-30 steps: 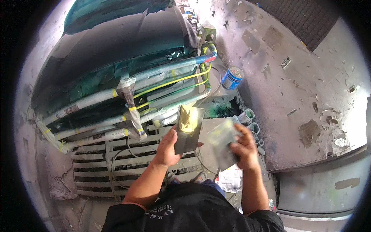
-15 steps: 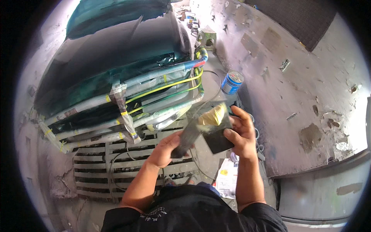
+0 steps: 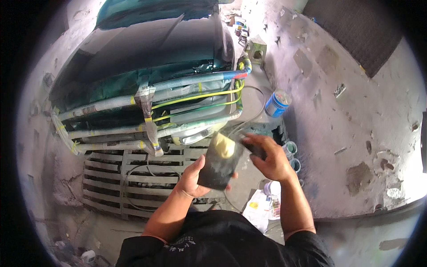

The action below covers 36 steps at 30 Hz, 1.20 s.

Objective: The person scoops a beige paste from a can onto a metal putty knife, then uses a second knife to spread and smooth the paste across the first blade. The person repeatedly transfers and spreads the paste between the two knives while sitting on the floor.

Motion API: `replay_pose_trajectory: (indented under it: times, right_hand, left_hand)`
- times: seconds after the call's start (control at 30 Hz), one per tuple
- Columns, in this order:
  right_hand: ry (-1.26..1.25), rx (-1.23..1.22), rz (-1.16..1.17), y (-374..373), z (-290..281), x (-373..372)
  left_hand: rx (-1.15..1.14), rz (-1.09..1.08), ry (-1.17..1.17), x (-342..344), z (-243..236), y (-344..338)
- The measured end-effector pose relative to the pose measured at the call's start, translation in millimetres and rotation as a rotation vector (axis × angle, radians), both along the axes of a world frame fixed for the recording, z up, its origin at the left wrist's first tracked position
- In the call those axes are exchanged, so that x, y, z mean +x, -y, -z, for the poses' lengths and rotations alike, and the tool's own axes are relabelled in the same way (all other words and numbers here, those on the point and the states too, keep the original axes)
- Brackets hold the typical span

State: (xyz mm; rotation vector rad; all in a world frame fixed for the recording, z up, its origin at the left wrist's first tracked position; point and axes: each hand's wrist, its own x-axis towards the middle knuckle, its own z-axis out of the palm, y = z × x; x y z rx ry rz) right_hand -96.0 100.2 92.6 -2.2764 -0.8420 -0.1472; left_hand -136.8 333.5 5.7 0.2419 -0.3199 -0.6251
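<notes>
A dark rectangular plate (image 3: pixel 212 172) lies in my left hand (image 3: pixel 193 180), the thumb along its near left edge and fingertips showing at the other side. Pale yellow putty (image 3: pixel 223 146) sits in a lump toward the plate's far end, with a thin smear below it. Just right of the plate, my right hand (image 3: pixel 275 161) is closed around a small dark flat spreader (image 3: pixel 257 150), slightly blurred. The spreader is close to the plate's right edge; whether the two touch I cannot tell.
A dark green vehicle (image 3: pixel 147 55) stands ahead, its front bars (image 3: pixel 187 81) wrapped in newspaper and tape. Slatted grating (image 3: pixel 104 178) covers the floor at left. To the right are a blue can (image 3: pixel 277 104), small cups (image 3: pixel 291 148), printed paper (image 3: pixel 258 207) and a rough wall (image 3: pixel 329 133).
My right hand has drawn the spreader away from the yellow putty. The putty now sits on the plate in my left hand, which has turned flatter. The view has shifted slightly.
</notes>
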Motion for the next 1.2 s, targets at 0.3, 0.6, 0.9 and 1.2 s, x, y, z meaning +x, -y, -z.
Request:
replay_pose_trajectory:
  times: [0.3,0.6,0.9,1.2]
  right_hand:
    - [-0.016,0.101,0.067,-42,19,-31]
    - [0.062,0.139,0.068,-40,-1,-28]
    - [0.005,0.219,-0.289,-37,-16,3]
    - [-0.723,1.051,0.069,-19,50,-29]
  left_hand:
    - [0.404,-0.639,0.144,14,27,16]
    - [0.383,-0.498,0.049,19,14,-8]
    - [-0.204,0.259,0.072,17,12,-30]
    - [0.234,-0.359,0.191,28,-7,-35]
